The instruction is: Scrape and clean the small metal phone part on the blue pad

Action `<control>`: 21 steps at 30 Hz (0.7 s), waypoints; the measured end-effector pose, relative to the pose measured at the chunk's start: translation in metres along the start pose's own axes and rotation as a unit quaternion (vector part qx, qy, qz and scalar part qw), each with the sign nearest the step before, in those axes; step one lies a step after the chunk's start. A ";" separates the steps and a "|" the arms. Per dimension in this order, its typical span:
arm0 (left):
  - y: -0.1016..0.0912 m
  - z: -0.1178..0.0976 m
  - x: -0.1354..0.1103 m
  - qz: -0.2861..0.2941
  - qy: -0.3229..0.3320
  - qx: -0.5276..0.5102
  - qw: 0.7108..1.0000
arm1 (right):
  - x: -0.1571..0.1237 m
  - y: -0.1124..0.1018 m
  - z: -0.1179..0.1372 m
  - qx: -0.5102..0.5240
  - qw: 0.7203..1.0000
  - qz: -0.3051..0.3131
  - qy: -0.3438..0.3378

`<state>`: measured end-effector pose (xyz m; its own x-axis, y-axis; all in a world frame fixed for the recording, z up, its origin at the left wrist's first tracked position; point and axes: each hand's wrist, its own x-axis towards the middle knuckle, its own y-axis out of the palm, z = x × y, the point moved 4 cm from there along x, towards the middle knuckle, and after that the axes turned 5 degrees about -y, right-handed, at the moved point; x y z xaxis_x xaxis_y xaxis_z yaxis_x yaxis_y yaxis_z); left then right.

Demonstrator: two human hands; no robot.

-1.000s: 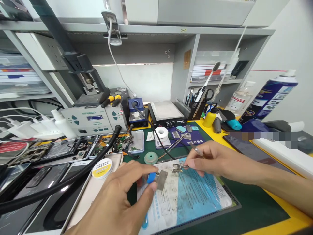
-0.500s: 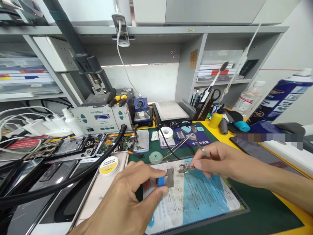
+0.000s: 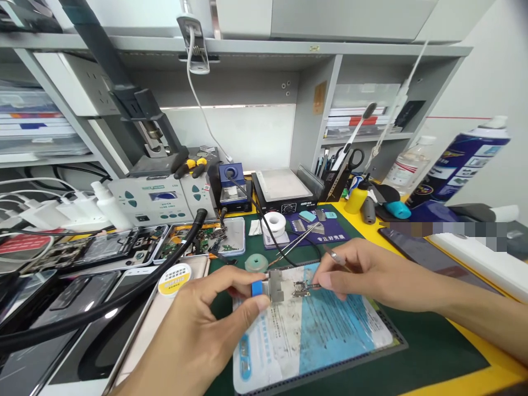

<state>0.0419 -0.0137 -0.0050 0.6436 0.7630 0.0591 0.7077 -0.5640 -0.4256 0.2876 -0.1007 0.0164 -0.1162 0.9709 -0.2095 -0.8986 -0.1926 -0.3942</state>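
My left hand pinches a small tool with a blue handle and a flat grey metal plate, held just above the blue and white work mat. Pinched in my right hand are metal tweezers, whose tips grip a small circuit board. The plate's right edge sits right beside the board, nearly touching it. Both hands hover over the mat's far left part.
A black hose crosses opened phones on the left. A solder tin, a green disc, a solder reel, a rework station and a hot plate stand behind. A spray can stands at the right.
My left hand has brought the blue-handled plate up and to the right, close to the board. My right hand has stayed almost still with the tweezers and board.
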 end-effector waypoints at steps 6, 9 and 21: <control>0.004 -0.003 -0.002 -0.003 -0.001 -0.022 1.000 | -0.001 0.001 0.004 -0.014 1.000 0.020 -0.006; 0.007 -0.003 -0.003 -0.021 -0.002 -0.044 0.999 | -0.002 0.001 0.004 -0.013 1.000 0.027 -0.006; 0.004 0.003 -0.003 0.011 0.006 0.000 1.000 | -0.003 0.001 0.003 -0.032 0.999 0.041 -0.015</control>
<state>0.0419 -0.0172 -0.0094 0.6625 0.7466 0.0598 0.6933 -0.5811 -0.4263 0.2859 -0.1030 0.0189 -0.2010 0.9554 -0.2163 -0.8570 -0.2785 -0.4336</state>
